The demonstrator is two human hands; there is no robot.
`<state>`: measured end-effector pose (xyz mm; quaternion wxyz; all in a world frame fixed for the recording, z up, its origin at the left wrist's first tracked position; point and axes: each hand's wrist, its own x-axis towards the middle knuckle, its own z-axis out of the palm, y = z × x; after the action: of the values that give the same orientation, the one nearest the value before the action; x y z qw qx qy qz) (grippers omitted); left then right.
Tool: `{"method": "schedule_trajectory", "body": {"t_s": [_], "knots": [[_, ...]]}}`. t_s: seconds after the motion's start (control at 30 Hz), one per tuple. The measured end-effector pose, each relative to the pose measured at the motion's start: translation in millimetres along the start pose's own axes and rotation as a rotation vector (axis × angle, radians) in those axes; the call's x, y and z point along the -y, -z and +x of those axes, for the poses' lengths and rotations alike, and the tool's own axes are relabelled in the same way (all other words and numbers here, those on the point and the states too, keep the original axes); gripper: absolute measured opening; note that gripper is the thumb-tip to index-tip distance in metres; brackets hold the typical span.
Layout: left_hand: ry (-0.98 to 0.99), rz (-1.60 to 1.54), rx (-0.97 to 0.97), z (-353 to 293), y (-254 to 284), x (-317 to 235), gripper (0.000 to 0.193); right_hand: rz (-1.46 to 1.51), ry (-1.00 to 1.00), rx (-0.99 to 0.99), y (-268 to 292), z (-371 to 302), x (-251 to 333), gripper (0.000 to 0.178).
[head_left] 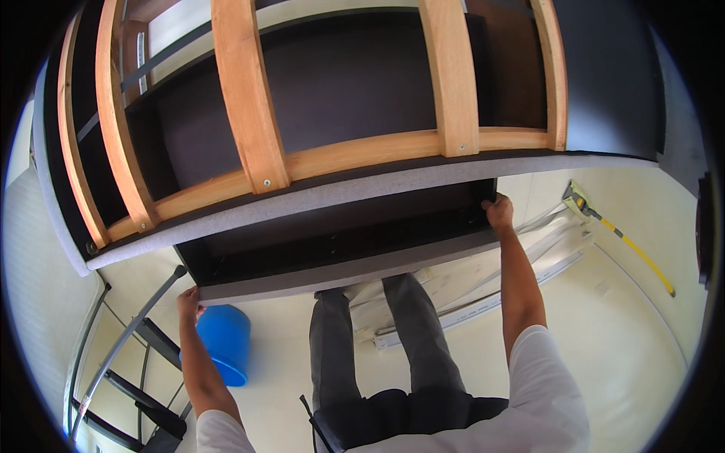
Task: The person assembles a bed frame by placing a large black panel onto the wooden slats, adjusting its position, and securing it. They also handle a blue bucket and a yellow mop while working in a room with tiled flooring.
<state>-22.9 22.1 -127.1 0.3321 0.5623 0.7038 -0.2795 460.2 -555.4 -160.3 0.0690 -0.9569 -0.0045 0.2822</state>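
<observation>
A long dark drawer with a grey fabric-covered front (355, 273) sticks out from under the bed frame's grey side rail (302, 190). My left hand (190, 303) is closed on the left end of the drawer front. At the opposite end, my right hand (498, 214) grips the drawer's right side near its corner, thumb along the dark edge. The drawer's inside is dark, and its back part is hidden beneath the rail. Pale wooden slats (245, 90) cross the frame above, with dark panels showing between them.
A blue bucket (225, 343) stands below my left forearm. Beside it is a folding stepladder (124, 355) with grey rails. White strips (483, 306) and clear plastic wrap lie on the floor behind my legs. At the right, a yellow-handled mop (630, 245) rests with its head near the strips.
</observation>
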Motion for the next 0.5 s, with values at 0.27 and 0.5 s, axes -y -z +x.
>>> {"method": "schedule_trajectory", "body": {"t_s": [0.27, 0.5], "knots": [[-0.230, -0.159, 0.014, 26.5, -7.4, -55.1, 0.033, 0.752, -0.219, 0.394, 3.9, 21.1, -10.2, 0.046], [-0.290, -0.129, -0.209, 68.0, -27.5, -27.4, 0.036, 1.273, -0.596, 0.509, -36.9, 72.2, -41.2, 0.062]]}}
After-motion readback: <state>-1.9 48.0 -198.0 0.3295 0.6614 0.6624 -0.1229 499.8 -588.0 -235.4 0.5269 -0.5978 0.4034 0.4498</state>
